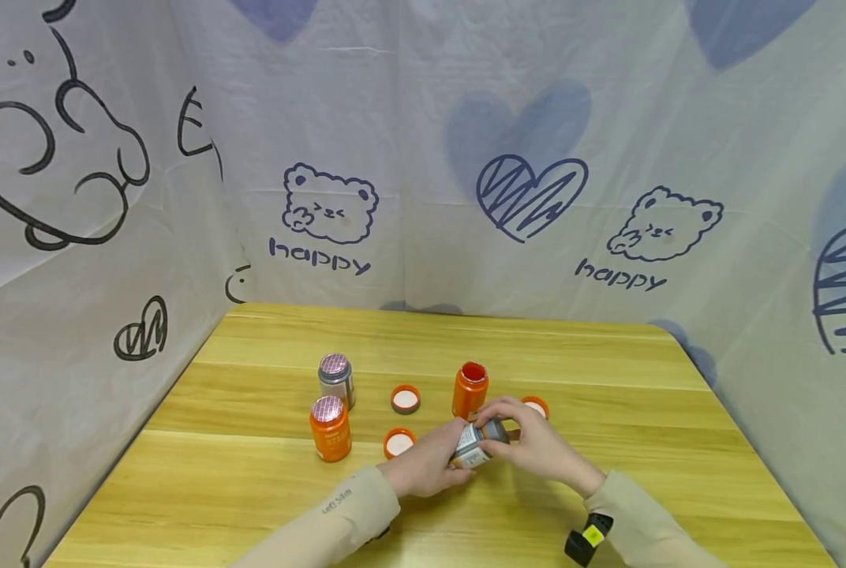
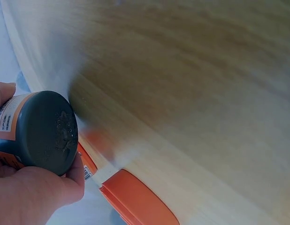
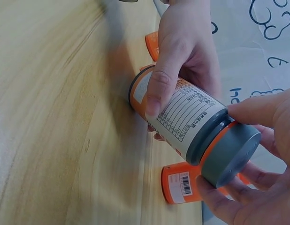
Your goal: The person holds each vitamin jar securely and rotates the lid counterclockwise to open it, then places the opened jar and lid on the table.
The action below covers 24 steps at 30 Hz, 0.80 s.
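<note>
A grey bottle [image 1: 470, 450] with a white and orange label lies tilted between both hands, held above the table. My left hand [image 1: 428, 464] grips its body, thumb across the printed label in the right wrist view. The fingers and thumb of my right hand [image 1: 540, 443] are round its grey cap [image 3: 233, 153], which has an orange band at its lower edge. The bottle's dark base [image 2: 50, 133] faces the left wrist camera. Just behind the hands, an open orange bottle [image 1: 469, 391] stands upright, its inside red.
To the left stand a grey bottle [image 1: 336, 384] and an orange bottle [image 1: 331, 438], both uncapped with shiny pinkish seals. Loose caps lie on the wooden table [image 1: 252, 473]: one grey-rimmed [image 1: 405, 400], one orange [image 1: 398, 443], and another [image 1: 536, 406] partly behind my right hand. Printed cloth hangs around.
</note>
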Tool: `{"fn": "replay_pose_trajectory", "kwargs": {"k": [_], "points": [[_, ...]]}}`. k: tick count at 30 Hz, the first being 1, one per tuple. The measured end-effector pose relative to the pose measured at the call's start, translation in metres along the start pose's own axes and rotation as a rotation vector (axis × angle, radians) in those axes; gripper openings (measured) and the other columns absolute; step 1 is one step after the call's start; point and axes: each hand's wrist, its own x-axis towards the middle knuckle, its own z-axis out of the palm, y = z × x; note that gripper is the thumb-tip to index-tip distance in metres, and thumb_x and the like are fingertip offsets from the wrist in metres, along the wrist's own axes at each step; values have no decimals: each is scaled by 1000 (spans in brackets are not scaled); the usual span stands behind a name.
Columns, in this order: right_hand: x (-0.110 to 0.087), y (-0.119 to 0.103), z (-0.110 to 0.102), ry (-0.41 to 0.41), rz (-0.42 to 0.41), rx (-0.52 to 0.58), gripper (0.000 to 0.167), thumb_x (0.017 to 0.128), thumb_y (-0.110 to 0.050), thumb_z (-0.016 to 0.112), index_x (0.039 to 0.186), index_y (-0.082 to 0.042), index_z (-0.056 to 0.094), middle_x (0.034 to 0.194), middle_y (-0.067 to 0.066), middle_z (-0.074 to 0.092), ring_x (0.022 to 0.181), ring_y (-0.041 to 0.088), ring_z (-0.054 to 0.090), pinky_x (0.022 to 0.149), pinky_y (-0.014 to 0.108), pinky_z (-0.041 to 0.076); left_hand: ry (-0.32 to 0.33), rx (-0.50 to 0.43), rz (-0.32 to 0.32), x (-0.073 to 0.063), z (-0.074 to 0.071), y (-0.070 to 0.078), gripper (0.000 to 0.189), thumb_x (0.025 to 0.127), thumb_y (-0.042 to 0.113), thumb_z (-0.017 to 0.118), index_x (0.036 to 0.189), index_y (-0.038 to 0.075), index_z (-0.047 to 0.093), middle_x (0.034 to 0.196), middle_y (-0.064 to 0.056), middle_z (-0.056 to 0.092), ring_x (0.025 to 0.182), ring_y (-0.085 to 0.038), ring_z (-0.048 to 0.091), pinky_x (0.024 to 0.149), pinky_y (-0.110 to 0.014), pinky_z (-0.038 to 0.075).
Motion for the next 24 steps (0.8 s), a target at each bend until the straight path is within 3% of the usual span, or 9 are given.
{"fn": "replay_pose_trajectory", "kwargs": {"k": [10,15,19,24], "points": [[0,0,0,-2,6,28,18,90,-12,75,107,-10,68,124,20,62,111,30,62,86,39,60,-5,-8,-4,-1,-1,1,47,95,25,71,132,14,44,119,0,61,99,-4,58,87,-21,50],[0,0,0,-6,23,41,31,90,-10,75,118,-3,63,124,19,63,108,29,63,86,37,59,2,-6,1,-1,-1,2,46,94,24,71,130,13,45,117,1,61,97,-4,57,86,-20,50],[0,1,-2,-28,42,85,39,91,-9,73,124,4,56,128,26,61,110,34,63,86,34,58,10,-4,6,-2,0,2,44,94,24,71,129,14,45,115,1,61,96,-4,57,84,-20,49],[0,2,-5,-67,106,132,45,92,-12,72,128,6,53,130,28,58,109,33,62,84,29,57,6,-11,0,-1,-1,2,43,94,24,71,128,14,45,116,1,60,96,-4,57,84,-20,49]]}}
